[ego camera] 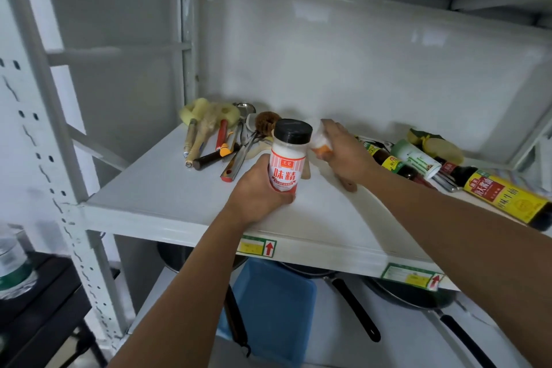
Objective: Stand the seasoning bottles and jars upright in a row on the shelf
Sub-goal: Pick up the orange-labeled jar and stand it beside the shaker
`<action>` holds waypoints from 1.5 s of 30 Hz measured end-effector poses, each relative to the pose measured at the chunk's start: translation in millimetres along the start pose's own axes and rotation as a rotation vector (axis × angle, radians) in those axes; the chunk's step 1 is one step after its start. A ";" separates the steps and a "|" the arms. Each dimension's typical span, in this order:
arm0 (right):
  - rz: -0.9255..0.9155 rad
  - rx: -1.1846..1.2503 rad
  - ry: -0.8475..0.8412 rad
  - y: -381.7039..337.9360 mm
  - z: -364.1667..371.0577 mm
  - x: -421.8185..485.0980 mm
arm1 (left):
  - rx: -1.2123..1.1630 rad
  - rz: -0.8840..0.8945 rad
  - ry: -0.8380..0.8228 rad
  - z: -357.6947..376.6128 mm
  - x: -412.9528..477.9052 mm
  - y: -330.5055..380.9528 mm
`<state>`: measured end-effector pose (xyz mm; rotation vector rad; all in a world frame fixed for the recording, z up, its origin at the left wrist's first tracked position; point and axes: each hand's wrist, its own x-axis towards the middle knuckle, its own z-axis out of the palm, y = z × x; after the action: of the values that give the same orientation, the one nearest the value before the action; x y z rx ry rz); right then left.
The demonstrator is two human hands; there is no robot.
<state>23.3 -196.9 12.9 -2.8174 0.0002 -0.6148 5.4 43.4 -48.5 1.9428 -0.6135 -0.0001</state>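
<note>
- White metal shelf (167, 197), seen from above and in front, with pans and a blue board on the level below.
- Large soy sauce bottle (504, 199) with a yellow label, lying on its side at the right end of the shelf.
- Two smaller dark sauce bottles (388, 163), also lying flat, just behind the right forearm, next to a toppled white canister (416, 158) with green print.
- Pile of kitchen utensils (221, 140) at the back left of the shelf: brushes, a scrubber, metal handles, all lying down.
- Left hand (257, 191), fingers wrapped fully round the lower half of an MSG jar (285, 158); jar with black cap, white contents and red-and-white label, held nearly upright, its base at or just above the shelf near the front edge, contact not clear.
- Right hand (343, 152), reaching further back, fingers curled round a small blurred white container with an orange end (319, 142), tilted; whether clear of the shelf, not possible to tell.
</note>
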 end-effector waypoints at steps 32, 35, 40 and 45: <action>0.190 0.665 0.143 -20.3 4.4 -118.1 | -0.010 -0.018 0.022 4.7 -0.9 4.2; 0.215 0.616 0.135 -14.6 10.8 -114.5 | -0.018 -0.021 0.022 5.5 1.2 4.5; 0.215 0.579 0.130 -10.9 12.3 -114.1 | 0.017 -0.015 0.032 6.9 4.0 1.4; 0.241 0.555 0.122 -10.3 13.5 -116.7 | 0.032 -0.010 0.026 7.3 4.0 1.3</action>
<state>-78.0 -177.2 -44.2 -2.2020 0.1640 -0.6144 6.4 35.2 -49.6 1.9733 -0.5903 0.0288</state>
